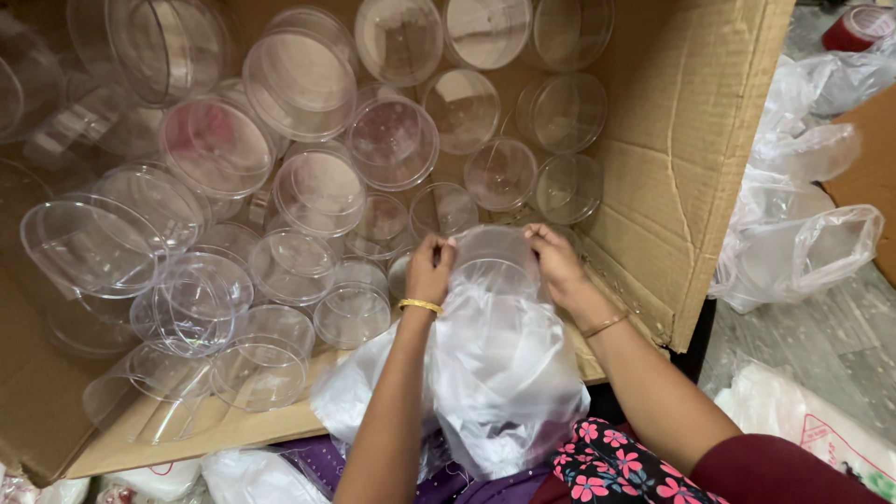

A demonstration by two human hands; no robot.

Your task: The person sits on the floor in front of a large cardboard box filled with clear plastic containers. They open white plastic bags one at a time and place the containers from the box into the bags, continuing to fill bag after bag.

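Packing workroom or small storeroom, large cardboard box (681, 177) filling the frame's left and centre, heaped with clear plastic containers (392, 140), loose plastic bags (793, 243) at right on grey floor (821, 345)

Both forearms are bare from the wrist to past the elbow. The left hand (429, 269) has a thin gold bangle (421, 305) sitting snug at the wrist, bright and slightly textured. The right hand (558, 263) has a finer band (607, 325) at its wrist, gold or bronze by the look of it, though it is too slim to tell for sure. A dark maroon sleeve (793, 471) covers the right upper arm. Below lies dark cloth printed with pink flowers (597, 462), beside purple patterned fabric (322, 457).
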